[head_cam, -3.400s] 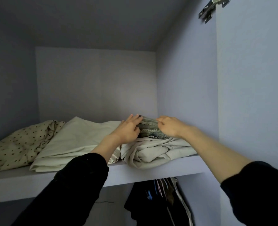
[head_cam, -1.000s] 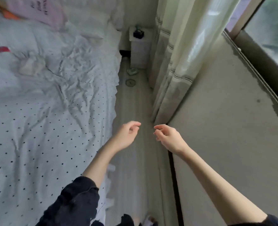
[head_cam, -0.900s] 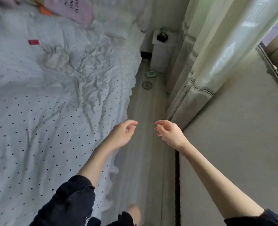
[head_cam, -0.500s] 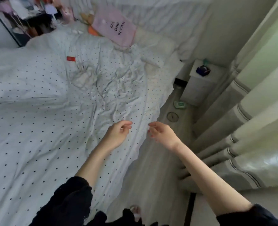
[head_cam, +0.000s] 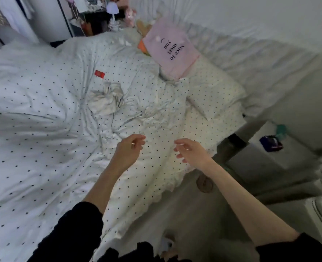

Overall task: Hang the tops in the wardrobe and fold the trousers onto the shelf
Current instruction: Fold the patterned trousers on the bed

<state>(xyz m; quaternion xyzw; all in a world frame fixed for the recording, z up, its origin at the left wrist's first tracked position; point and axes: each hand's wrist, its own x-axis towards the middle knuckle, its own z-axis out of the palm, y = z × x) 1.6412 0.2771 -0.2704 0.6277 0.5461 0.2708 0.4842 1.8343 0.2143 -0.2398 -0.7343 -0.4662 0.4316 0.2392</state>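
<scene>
A crumpled pale garment [head_cam: 105,98] lies on the white polka-dot bed cover [head_cam: 43,129], just below a small red item [head_cam: 99,74]. My left hand [head_cam: 128,152] hovers over the bed near its right side, fingers loosely curled, holding nothing. Beside it, my right hand [head_cam: 192,154] hangs above the bed's edge, fingers relaxed and empty. Both hands are well short of the garment. The wardrobe is out of view.
A pink pillow with dark lettering [head_cam: 169,52] leans at the head of the bed beside a dotted pillow [head_cam: 215,95]. A white bedside table [head_cam: 269,156] with a dark object [head_cam: 270,143] stands to the right. A narrow floor strip [head_cam: 184,214] runs beside the bed.
I have turned away from the wardrobe shelf, where my hands rested on folded trousers, to the bed. The view swung left from the curtain and floor; both hands stay empty.
</scene>
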